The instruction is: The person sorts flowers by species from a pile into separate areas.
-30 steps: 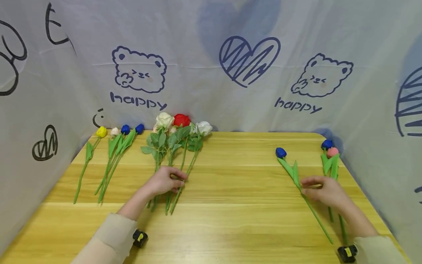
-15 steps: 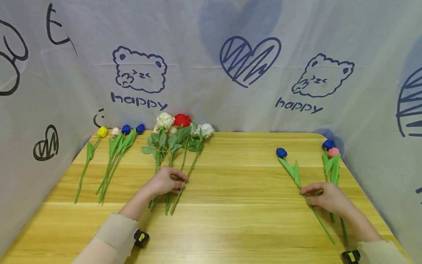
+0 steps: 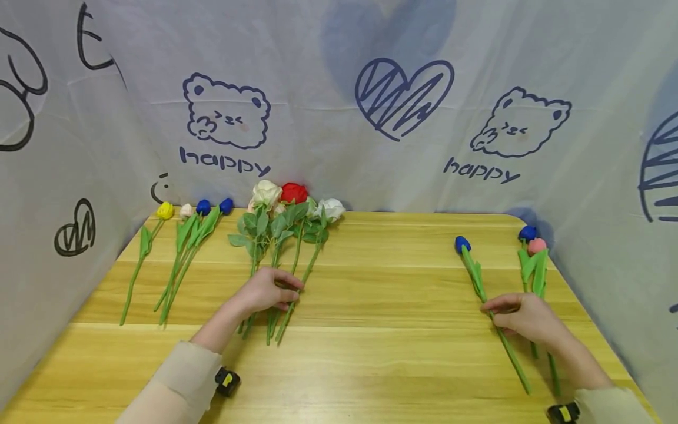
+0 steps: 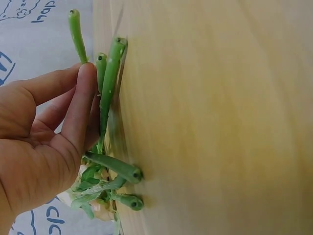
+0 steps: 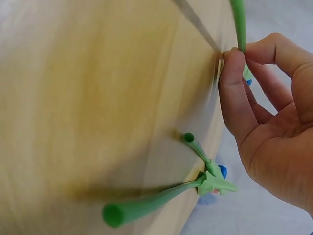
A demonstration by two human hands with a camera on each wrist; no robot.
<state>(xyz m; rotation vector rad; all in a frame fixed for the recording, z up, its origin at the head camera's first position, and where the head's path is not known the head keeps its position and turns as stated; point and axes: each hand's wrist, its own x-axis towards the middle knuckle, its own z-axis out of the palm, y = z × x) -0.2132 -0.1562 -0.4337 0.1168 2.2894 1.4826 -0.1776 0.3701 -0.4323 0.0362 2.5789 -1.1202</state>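
My left hand [image 3: 265, 290] pinches a green stem between thumb and index finger; in the head view this stem runs up to the white rose [image 3: 331, 209] at the bunch's right. In the left wrist view the held stem [image 4: 76, 32] rises off the table, with other stem ends beneath the fingers. Over on the right, my right hand [image 3: 524, 316] pinches the stem of a blue tulip [image 3: 462, 244] just below its leaves. The right wrist view shows that stem [image 5: 238, 22] between thumb and fingertip, above the table; the flower is mostly hidden behind the hand.
A red rose [image 3: 293, 192] and a cream rose [image 3: 266, 192] top the central bunch. At left lie a yellow tulip [image 3: 165, 211], blue tulips [image 3: 203, 206] and a pale one. Beyond my right hand are a pink tulip [image 3: 537, 246] and another blue tulip [image 3: 527, 233].
My right hand has come slightly nearer and taken hold of the blue tulip's stem. The flower's head has swung right, so it stands less slanted. My left hand stays nearly still.
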